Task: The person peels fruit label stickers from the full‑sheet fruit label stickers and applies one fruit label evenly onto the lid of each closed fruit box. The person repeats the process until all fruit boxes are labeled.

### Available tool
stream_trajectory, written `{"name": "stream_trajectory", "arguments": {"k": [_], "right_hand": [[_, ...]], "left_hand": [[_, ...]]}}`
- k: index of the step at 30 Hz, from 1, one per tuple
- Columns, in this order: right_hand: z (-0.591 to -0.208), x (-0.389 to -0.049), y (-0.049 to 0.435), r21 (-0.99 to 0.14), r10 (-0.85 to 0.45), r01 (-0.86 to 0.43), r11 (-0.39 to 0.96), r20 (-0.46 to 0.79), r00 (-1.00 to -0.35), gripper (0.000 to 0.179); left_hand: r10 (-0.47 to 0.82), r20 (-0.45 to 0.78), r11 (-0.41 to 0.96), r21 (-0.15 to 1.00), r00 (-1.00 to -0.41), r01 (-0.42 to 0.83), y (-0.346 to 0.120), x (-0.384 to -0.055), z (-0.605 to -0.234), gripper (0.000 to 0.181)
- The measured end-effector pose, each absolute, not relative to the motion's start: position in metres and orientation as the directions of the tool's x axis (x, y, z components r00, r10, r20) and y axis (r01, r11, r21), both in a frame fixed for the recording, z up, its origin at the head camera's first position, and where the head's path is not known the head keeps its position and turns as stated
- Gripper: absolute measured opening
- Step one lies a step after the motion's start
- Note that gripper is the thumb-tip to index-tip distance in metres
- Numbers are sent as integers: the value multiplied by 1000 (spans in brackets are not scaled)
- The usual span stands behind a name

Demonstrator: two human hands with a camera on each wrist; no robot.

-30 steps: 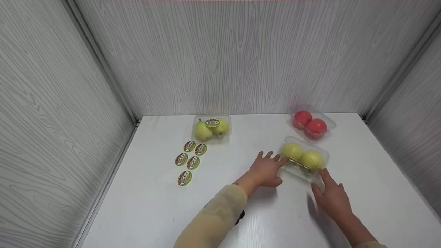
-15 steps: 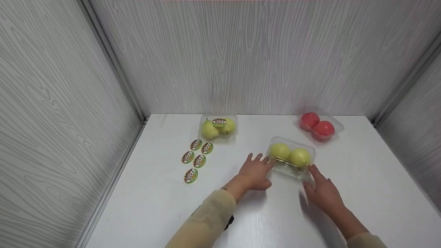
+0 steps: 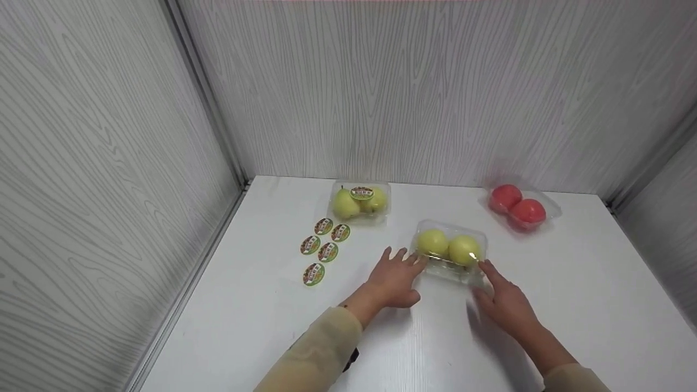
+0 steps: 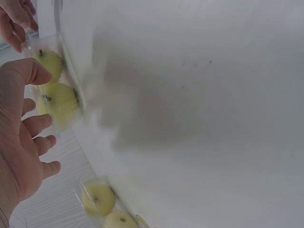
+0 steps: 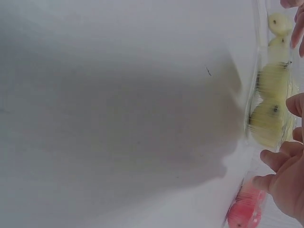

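In the head view, a clear plastic fruit box with two round yellow-green fruits lies flat at the middle right of the table. My left hand is at its left side, fingers spread, the fingertips at its edge. On the opposite side is my right hand, its index finger extended to the box's right corner. Neither hand curls round the box. The left wrist view shows the stemmed fruits beyond my loosely bent fingers. In the right wrist view, the box sits between both hands.
Behind and left is another clear box with two pears and an oval label on top. Several oval stickers lie before it. At the back right, a clear box holds two red fruits. Wood-grain panels enclose the table.
The box of yellow-green fruits has slid left, away from the red fruits, with both hands moving along beside it. The head view has turned slightly, shifting the surroundings rightward.
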State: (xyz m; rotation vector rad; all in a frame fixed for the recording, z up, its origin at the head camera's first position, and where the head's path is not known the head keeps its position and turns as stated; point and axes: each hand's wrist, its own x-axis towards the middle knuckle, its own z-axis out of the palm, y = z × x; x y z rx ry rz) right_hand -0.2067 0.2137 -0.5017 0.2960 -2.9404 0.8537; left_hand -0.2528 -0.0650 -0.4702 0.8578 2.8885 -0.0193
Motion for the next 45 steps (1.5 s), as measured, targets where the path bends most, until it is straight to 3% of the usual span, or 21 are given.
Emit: {"name": "stream_trajectory", "arguments": {"k": [40,45], "right_hand": [[-504,-224,187,-552,-247,-273,788,122,-961,65],[-503,-225,185,-548,-246,-273,791,123,-961,65]], "left_hand": [[511,-107,860,65,-853,506,-104,-234,-473,79],[504,-71,861,111,-861,496,-106,-234,-470,74]]}}
